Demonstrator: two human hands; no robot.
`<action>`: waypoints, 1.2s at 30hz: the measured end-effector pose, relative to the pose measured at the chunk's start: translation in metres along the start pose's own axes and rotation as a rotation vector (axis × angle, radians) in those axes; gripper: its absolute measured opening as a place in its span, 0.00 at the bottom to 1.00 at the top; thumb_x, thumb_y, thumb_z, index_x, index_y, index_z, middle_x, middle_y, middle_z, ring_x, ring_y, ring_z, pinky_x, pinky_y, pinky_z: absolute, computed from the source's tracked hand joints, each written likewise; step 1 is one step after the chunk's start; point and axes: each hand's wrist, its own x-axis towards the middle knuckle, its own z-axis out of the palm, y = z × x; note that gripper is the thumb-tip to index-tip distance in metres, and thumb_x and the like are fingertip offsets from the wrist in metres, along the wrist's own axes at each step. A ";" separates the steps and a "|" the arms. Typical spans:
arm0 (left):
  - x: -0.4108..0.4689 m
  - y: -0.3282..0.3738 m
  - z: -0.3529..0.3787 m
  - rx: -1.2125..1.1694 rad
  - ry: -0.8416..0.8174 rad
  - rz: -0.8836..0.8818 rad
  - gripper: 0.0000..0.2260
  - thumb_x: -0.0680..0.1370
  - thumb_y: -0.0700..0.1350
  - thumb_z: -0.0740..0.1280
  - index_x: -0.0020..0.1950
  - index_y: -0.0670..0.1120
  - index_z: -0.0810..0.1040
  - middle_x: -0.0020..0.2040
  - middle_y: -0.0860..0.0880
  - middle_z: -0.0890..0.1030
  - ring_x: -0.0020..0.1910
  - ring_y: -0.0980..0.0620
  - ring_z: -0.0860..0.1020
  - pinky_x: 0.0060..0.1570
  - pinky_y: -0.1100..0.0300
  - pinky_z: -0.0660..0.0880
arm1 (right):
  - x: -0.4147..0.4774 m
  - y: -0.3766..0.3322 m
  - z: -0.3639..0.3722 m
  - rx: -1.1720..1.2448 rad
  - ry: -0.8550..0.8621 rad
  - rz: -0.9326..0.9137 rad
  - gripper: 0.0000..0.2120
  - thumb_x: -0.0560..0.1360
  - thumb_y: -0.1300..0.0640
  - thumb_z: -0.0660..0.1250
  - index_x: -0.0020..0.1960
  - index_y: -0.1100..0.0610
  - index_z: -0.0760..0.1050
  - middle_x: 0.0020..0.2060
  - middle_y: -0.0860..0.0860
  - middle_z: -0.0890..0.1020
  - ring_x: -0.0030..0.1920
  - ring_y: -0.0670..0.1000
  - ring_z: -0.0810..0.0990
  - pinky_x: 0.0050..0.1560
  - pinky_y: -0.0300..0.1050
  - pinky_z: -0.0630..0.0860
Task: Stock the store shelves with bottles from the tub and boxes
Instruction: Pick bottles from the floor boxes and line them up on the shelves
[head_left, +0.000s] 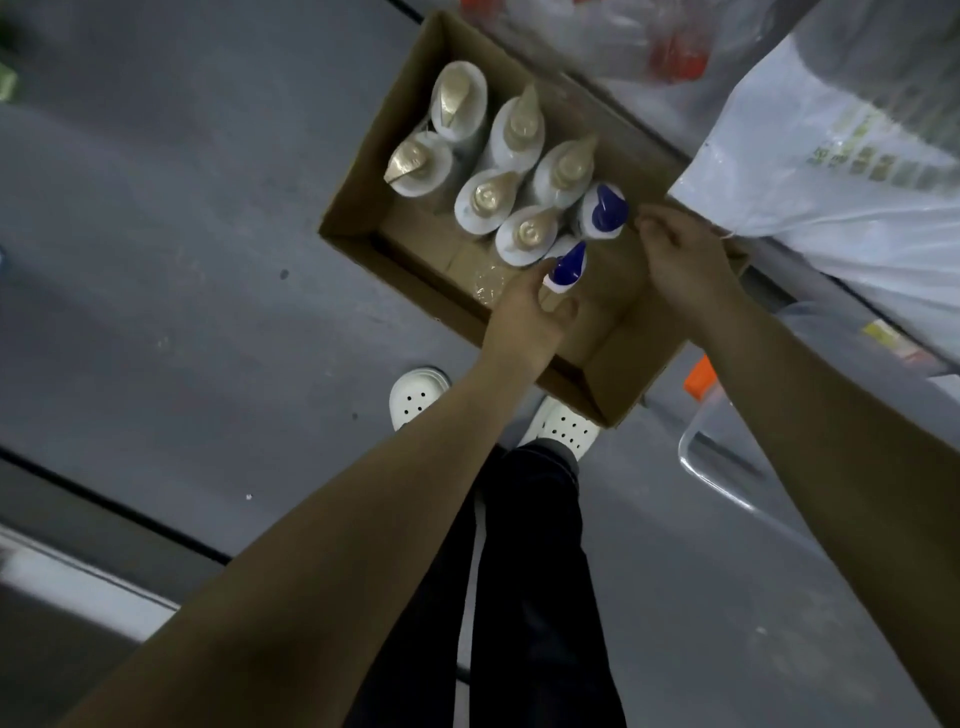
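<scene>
I log: left hand (524, 317) grips upright blue-capped bottle (567, 267) in cardboard box (363, 197), axis vertical, glossy nozzle pointing away from me; right hand (680, 260) curled beside second blue-capped bottle (607, 208), grasp indeterminate.

You stood over an open cardboard box (363, 197) on the grey floor (182, 260), your left hand (524, 317) wrapped round the nearer blue-capped bottle (570, 265) beside six gold-capped bottles (519, 130). Your right hand (680, 260), fingers curled, hung just beside the farther blue-capped bottle (605, 208), contact unclear. A white plastic bag (831, 171) lay at your right, a clear tub (727, 478) near your white clogs (418, 397).
</scene>
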 end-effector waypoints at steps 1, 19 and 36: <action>0.007 -0.003 0.003 0.015 0.004 0.013 0.18 0.77 0.41 0.68 0.67 0.46 0.74 0.61 0.49 0.79 0.57 0.55 0.75 0.56 0.63 0.70 | 0.007 0.001 0.001 -0.042 -0.012 -0.017 0.19 0.84 0.53 0.54 0.73 0.51 0.67 0.70 0.49 0.71 0.67 0.46 0.69 0.60 0.40 0.65; 0.066 -0.046 0.044 0.382 0.181 0.170 0.10 0.76 0.43 0.69 0.57 0.45 0.77 0.52 0.48 0.78 0.46 0.51 0.75 0.44 0.56 0.75 | 0.081 0.033 0.034 -0.430 0.068 -0.226 0.23 0.79 0.59 0.64 0.73 0.53 0.65 0.68 0.53 0.73 0.70 0.53 0.70 0.67 0.49 0.69; 0.047 -0.071 0.017 0.617 0.028 0.184 0.21 0.75 0.37 0.68 0.68 0.46 0.71 0.66 0.47 0.74 0.66 0.44 0.67 0.60 0.56 0.70 | 0.049 0.082 0.025 -0.534 0.006 -0.279 0.23 0.77 0.67 0.65 0.70 0.56 0.70 0.71 0.54 0.68 0.71 0.57 0.66 0.67 0.48 0.69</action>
